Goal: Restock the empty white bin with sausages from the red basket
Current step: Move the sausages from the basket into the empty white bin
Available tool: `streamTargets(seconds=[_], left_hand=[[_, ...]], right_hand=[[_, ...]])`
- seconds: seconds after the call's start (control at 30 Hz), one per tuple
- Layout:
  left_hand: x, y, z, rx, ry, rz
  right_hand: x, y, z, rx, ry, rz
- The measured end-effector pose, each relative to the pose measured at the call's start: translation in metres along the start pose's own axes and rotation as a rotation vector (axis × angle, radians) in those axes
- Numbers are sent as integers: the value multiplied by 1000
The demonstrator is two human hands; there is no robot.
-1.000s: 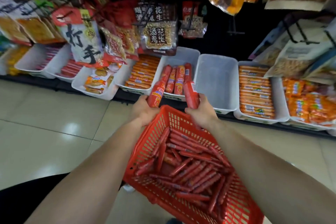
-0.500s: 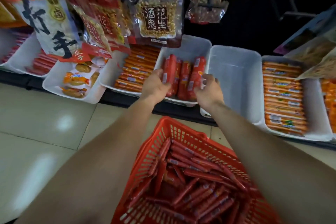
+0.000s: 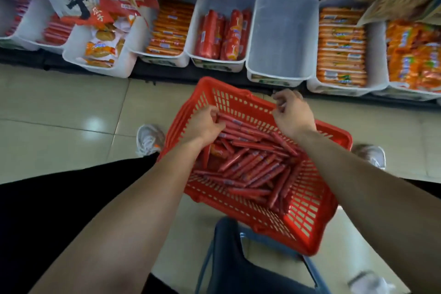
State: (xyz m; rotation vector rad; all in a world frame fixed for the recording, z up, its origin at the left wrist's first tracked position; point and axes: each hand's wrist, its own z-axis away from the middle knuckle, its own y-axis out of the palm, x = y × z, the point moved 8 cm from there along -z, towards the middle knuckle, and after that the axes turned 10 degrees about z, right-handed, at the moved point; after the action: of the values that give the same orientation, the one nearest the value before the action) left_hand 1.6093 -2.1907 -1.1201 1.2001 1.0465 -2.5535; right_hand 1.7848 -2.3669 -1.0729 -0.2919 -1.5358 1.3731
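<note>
**One red basket** [image 3: 307, 212]: slatted plastic, holding several dozen thin red sausages [image 3: 253, 164] in glossy wrappers, heaped crosswise and too many to count exactly. **One empty white bin** [image 3: 281, 38]: translucent, rectangular, standing on the shelf just beyond the basket and beside a bin of some four thick red sausages [image 3: 230, 33]. **Left hand** [image 3: 205, 124]: fingers curled round a few thin sausages. **Right hand** [image 3: 292, 114]: fingers loosely curled, holding nothing, above the far rim.
</note>
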Motion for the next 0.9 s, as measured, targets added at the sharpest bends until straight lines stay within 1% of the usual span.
streamTargets(seconds=[0.07, 0.2, 0.27, 0.4, 0.5, 0.57, 0.63, 0.73, 0.83, 0.9], left_hand=[[20, 23, 16, 74, -46, -33], [46, 54, 27, 153, -102, -142], [55, 65, 22, 179, -108, -186], [65, 81, 3, 230, -93, -285], [65, 93, -15, 259, -45, -356], [65, 100, -32, 277, -9, -375], [68, 109, -45, 294, 16, -401], [71, 121, -53, 330, 66, -425], [75, 125, -58, 336, 105, -474], [76, 125, -63, 347, 117, -528]], right_hand=[[-18, 19, 24, 83, -16, 38], [-63, 70, 53, 382, 93, 125], [-81, 89, 59, 470, 121, 184], [-102, 123, 61, 540, 87, 320], [-113, 147, 58, 596, 114, 384], [-119, 159, 53, 579, 163, 369], [-120, 166, 50, 521, 176, 387], [-124, 174, 48, 505, 127, 465], [-132, 189, 56, 595, 75, 521], [-136, 193, 60, 606, 65, 530]])
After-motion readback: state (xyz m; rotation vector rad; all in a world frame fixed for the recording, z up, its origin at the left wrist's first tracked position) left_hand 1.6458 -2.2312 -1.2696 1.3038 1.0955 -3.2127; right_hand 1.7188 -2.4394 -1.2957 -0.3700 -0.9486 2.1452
